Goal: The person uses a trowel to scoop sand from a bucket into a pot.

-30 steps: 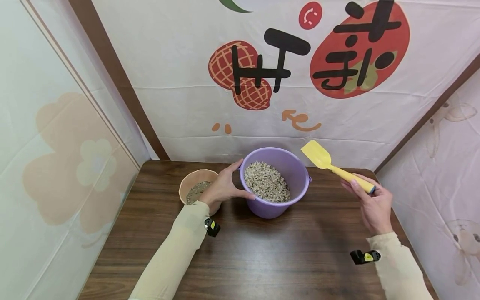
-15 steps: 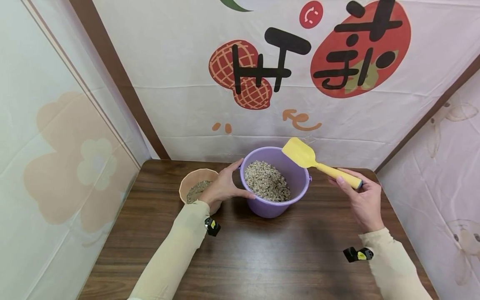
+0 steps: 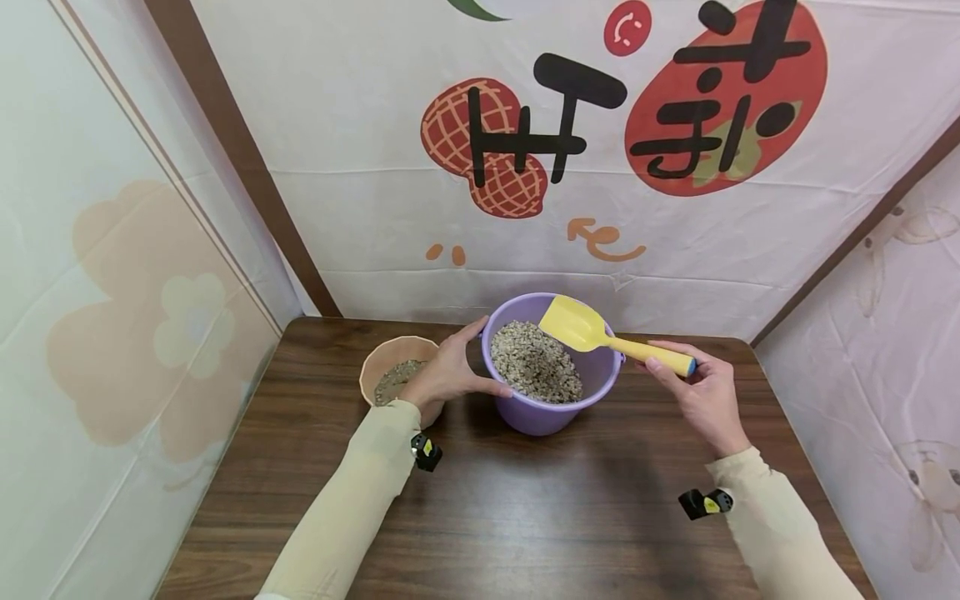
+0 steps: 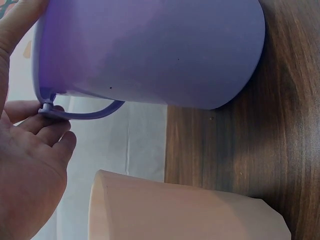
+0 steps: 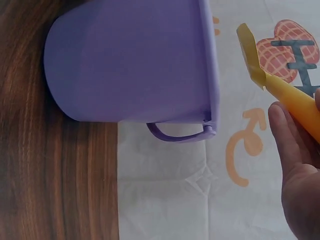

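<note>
A purple bucket [image 3: 536,417] stands at the back of the table, partly filled with pale, speckled grains [image 3: 534,362]. My left hand [image 3: 446,375] holds it by the left side of the rim, thumb at the front and fingers by the handle joint, as the left wrist view shows. In my right hand [image 3: 701,400] is the handle of a yellow toy shovel [image 3: 577,325]. Its blade hangs over the bucket's opening, higher than the rim in the right wrist view, and no grains show on it. The bucket's handle [image 5: 175,137] hangs down behind.
A peach-coloured, faceted pot [image 3: 369,375] with some grains inside stands left of the bucket, partly hidden by my left wrist. The brown wooden table [image 3: 517,508] ends at a printed white cloth [image 3: 360,225] behind, with more cloth hanging along both sides.
My right hand has moved left, bringing the shovel from right of the bucket to over its opening and a little lower. My left hand and the bucket have stayed put.
</note>
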`<state>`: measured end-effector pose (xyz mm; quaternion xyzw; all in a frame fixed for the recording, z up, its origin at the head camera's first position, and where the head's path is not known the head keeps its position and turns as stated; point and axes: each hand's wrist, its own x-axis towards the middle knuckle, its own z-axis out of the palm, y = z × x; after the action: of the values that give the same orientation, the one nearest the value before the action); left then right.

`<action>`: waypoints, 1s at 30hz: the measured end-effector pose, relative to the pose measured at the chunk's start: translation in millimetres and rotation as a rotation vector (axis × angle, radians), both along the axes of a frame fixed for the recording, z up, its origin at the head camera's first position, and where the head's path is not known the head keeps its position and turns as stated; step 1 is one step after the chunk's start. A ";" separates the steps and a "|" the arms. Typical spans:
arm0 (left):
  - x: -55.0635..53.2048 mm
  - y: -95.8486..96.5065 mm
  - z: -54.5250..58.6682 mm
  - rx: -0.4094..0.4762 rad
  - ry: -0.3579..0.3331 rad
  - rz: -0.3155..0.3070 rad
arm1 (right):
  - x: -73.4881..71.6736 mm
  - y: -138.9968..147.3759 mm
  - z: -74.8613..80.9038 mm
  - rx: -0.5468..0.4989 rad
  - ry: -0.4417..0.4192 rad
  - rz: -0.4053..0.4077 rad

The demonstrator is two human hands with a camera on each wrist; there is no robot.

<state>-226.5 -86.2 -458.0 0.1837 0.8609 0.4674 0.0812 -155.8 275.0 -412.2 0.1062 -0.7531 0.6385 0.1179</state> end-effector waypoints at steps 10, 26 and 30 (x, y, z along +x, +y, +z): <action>0.5 -0.1 0.2 0.004 -0.017 0.007 | -8.9 -4.8 -3.7 -0.027 -0.047 0.042; -0.8 -0.8 -1.8 -0.003 -0.020 0.007 | -27.8 -5.8 -11.6 -0.256 -0.163 0.130; -0.9 -0.7 -2.3 -0.009 -0.012 0.002 | -34.8 -4.4 -15.2 -0.293 -0.187 0.166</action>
<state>-227.4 -86.8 -460.2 0.1796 0.8627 0.4647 0.0866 -190.6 270.6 -427.5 0.0897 -0.6483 0.7560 0.0085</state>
